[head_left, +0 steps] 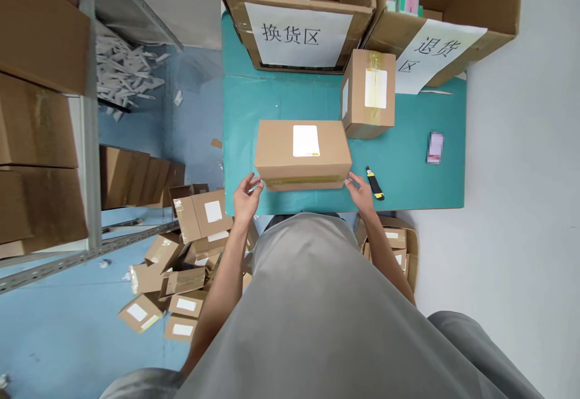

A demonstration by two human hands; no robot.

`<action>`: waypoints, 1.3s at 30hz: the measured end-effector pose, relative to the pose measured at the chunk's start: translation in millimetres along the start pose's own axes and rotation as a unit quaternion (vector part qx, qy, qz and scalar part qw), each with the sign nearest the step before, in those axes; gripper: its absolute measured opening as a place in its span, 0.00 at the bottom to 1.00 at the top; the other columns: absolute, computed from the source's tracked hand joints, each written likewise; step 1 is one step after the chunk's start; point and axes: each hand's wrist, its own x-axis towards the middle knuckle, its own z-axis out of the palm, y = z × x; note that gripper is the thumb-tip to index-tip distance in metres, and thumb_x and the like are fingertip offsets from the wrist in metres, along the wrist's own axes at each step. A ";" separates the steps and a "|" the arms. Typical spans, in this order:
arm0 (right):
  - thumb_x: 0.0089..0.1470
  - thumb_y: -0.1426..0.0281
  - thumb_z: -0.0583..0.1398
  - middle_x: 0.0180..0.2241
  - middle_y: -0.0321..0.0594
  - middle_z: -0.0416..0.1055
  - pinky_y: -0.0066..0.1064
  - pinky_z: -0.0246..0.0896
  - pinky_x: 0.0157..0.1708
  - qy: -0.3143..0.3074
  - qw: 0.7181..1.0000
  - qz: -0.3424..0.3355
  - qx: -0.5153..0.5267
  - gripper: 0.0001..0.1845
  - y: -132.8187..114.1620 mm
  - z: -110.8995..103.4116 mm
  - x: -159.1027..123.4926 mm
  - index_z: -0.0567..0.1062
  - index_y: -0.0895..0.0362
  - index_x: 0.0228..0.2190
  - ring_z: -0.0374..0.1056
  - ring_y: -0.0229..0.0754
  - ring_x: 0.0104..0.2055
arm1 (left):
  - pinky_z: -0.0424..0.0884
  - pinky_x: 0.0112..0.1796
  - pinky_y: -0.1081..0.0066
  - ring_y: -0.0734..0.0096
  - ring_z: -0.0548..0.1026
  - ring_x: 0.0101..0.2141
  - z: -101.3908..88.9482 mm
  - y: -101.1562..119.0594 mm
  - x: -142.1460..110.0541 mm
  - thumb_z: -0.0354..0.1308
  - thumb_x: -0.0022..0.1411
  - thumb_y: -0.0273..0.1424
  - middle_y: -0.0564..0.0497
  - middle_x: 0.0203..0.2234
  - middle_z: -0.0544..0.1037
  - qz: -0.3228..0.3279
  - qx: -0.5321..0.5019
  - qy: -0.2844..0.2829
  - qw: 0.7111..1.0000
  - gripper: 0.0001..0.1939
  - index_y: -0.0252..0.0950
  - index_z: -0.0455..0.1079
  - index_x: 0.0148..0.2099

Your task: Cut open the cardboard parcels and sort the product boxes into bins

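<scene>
A long cardboard box (277, 144) with a white label on top lies crosswise on the teal table in front of me. Brown tape runs along its near side. My left hand (247, 198) is at the box's near left corner, thumb and fingers curled, fingertips against the edge. At the near right corner my right hand (360, 193) has its fingertips on the box in the same way. The box sits between both hands. Just right of my right hand lies a yellow and black box cutter (374, 183).
A second taped box (357, 94) stands behind on the right. Two large open cartons, a left carton (235, 9) and a right carton (507, 6), hold green-and-pink packages. A blurred phone-like object (435, 147) lies right. Loose boxes (194, 217) crowd the floor beside a metal shelf (93, 145).
</scene>
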 end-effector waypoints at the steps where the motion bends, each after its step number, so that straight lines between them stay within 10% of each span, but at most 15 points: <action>1: 0.60 0.40 0.66 0.60 0.56 0.82 0.55 0.78 0.64 0.006 1.000 -0.012 -0.001 0.40 -5.9 -4.0 0.3 0.85 0.57 0.60 0.79 0.60 0.62 | 0.75 0.68 0.45 0.46 0.83 0.62 -0.7 7.2 -0.1 0.73 0.62 0.39 0.34 0.58 0.86 0.012 -0.010 -0.002 1.000 0.35 0.32 0.77 0.68; 9: 0.68 0.39 0.62 0.65 0.52 0.81 0.57 0.73 0.71 0.002 0.998 -0.063 -0.020 0.39 -26.5 -16.3 6.4 0.84 0.53 0.65 0.76 0.61 0.68 | 0.73 0.71 0.48 0.45 0.80 0.67 -0.2 29.9 0.2 0.73 0.64 0.47 0.36 0.63 0.84 0.026 -0.015 -0.015 0.999 0.40 0.33 0.75 0.72; 20: 0.63 0.48 0.62 0.58 0.53 0.86 0.61 0.70 0.71 -0.032 0.997 0.025 -0.066 0.32 31.1 -30.2 -10.8 0.88 0.56 0.56 0.79 0.66 0.65 | 0.71 0.71 0.46 0.45 0.81 0.64 -9.3 -39.3 -9.6 0.65 0.65 0.46 0.33 0.59 0.86 -0.066 0.024 0.007 0.997 0.32 0.31 0.79 0.64; 27: 0.50 0.60 0.69 0.59 0.51 0.85 0.60 0.75 0.66 -0.131 0.988 0.069 -0.050 0.30 53.2 -11.7 -21.5 0.87 0.55 0.54 0.78 0.64 0.64 | 0.76 0.65 0.45 0.42 0.79 0.66 -5.5 -59.1 -23.4 0.74 0.51 0.38 0.35 0.64 0.82 -0.058 0.081 -0.106 0.989 0.37 0.36 0.78 0.63; 39: 0.44 0.41 0.77 0.63 0.50 0.82 0.57 0.73 0.70 -0.134 0.988 0.075 -0.007 0.47 45.2 0.4 -20.9 0.84 0.52 0.59 0.75 0.65 0.68 | 0.76 0.65 0.45 0.41 0.81 0.58 9.0 -39.8 -28.0 0.74 0.48 0.41 0.42 0.50 0.87 -0.095 0.052 -0.093 0.990 0.29 0.38 0.81 0.52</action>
